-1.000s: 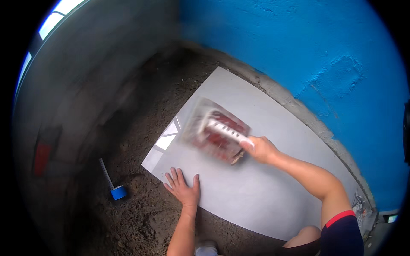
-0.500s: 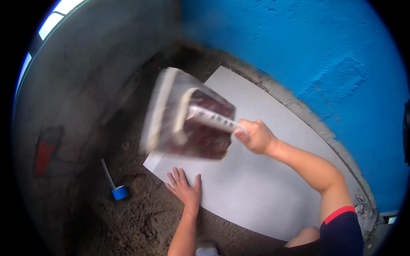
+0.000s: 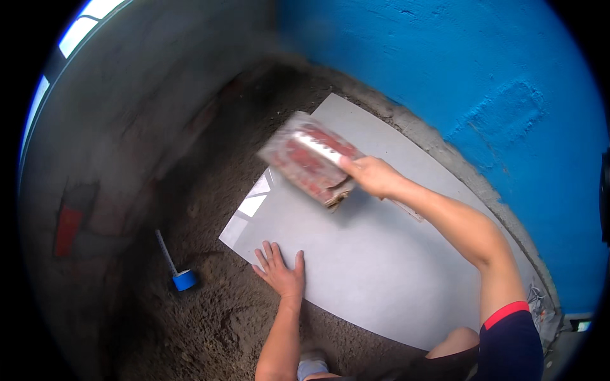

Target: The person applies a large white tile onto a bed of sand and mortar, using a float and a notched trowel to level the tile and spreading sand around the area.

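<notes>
So the red brick (image 3: 311,162) came back down some, right hand (image 3: 372,176) clenched on it; left hand (image 3: 279,272) still splayed flat on the grey tile (image 3: 381,267); blue tape roll (image 3: 183,279) sits nearby on dirt.

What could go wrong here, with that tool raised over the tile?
1. The right hand holds the tool above the tile; a hard or edge-on blow might chip or crack it.
2. The left hand lies flat on the tile's near edge, so a low swing may catch its fingers.
3. The tile rests on loose mortar and may shift.
</notes>
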A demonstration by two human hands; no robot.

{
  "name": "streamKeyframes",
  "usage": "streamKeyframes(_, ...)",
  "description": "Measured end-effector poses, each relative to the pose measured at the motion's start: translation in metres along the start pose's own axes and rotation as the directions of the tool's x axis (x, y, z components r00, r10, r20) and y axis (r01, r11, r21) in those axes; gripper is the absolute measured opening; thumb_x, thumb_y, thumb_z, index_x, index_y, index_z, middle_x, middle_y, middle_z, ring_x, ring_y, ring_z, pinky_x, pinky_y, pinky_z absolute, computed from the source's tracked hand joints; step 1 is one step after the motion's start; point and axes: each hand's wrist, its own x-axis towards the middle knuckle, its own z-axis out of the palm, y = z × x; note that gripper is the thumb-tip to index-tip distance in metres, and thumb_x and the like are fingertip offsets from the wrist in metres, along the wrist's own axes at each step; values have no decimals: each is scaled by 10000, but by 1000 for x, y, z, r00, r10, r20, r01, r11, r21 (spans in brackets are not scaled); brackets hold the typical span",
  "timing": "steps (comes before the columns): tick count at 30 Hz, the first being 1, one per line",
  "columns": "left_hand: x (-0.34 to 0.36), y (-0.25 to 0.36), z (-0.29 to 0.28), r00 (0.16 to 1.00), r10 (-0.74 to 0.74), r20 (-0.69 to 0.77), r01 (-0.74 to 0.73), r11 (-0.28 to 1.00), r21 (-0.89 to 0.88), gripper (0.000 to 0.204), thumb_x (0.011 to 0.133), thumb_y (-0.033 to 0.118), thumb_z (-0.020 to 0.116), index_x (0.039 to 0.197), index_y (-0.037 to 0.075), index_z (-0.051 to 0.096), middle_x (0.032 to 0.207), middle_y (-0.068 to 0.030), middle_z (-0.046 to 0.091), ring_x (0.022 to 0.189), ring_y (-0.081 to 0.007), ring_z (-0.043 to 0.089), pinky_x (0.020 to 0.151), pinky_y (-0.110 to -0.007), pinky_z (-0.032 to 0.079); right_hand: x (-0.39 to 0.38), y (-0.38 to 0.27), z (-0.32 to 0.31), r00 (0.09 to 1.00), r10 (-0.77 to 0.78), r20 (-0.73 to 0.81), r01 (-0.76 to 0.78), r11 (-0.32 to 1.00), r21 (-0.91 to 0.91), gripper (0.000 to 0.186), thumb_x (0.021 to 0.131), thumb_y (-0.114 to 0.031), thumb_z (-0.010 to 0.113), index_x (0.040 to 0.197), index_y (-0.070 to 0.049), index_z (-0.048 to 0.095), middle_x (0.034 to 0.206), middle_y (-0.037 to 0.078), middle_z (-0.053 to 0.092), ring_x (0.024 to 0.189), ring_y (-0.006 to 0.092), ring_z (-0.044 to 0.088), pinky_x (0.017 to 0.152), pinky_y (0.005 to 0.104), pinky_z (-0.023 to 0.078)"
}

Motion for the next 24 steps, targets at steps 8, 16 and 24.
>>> streamKeyframes(8, -2, 3, 0, 999, 31, -10, -30, 1000, 8, 768, 816, 441, 718, 1399, 5, 473, 1554, -142, 357, 1484, -366, 191, 1172, -607, 52, -5, 50, 5, 956, -277, -101, 247, 940, -237, 736, 942, -692, 392, 914, -16, 681, 815, 209, 670, 740, 376, 644, 654, 439, 502)
streamKeyframes(16, -1, 3, 0, 999, -15, 42, 14, 1000, 24, 763, 828, 457, 699, 1397, 0, 478, 1555, -144, 351, 1489, -363, 172, 1174, -605, 47, 31, 63, -30, 982, 136, -129, -149, 985, -89, 805, 942, -707, 362, 1003, 45, 641, 600, 102, 539, 448, 197, 545, 390, 357, 437)
streamKeyframes(24, -1, -8, -4, 1000, 13, 16, -14, 998, 66, 765, 827, 467, 688, 1392, -5, 482, 1557, -140, 352, 1475, -375, 208, 1161, -624, 100, -37, -36, -17, 964, -266, -19, 260, 951, -166, 789, 941, -716, 339, 902, 1, 667, 804, 230, 660, 800, 400, 639, 734, 446, 492)
